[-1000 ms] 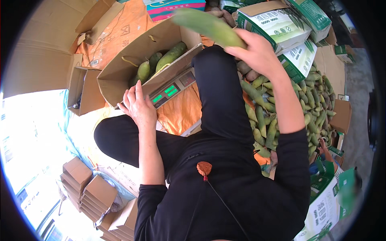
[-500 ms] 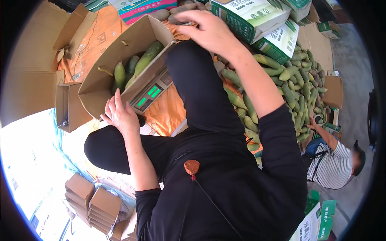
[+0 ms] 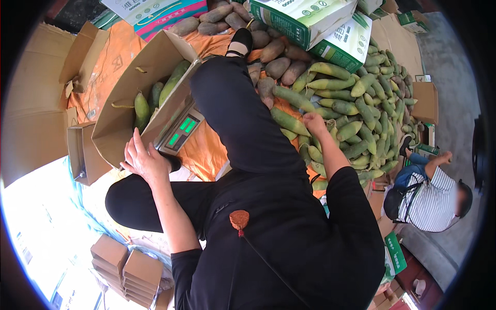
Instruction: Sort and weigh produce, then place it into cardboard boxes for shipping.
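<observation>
My left hand is open, its fingers spread along the near edge of a cardboard box. Inside the box lie several green radishes; its near wall hides part of them. The box rests on a scale with a lit green display. On the right, my right hand is closed among the heaped radishes, its curled fingers against the ends of two long green radishes. What lies inside the fingers is hidden.
Green radishes heap up on the right, with brownish ones beyond my knee. Printed cartons stand at the far side. Folded cardboard boxes sit at lower left. Another person in a striped shirt is at the right.
My right hand has moved from the far brownish radishes back toward me, to the green heap. My left hand stays at the box edge. The view has shifted slightly; the other person's arm has moved.
</observation>
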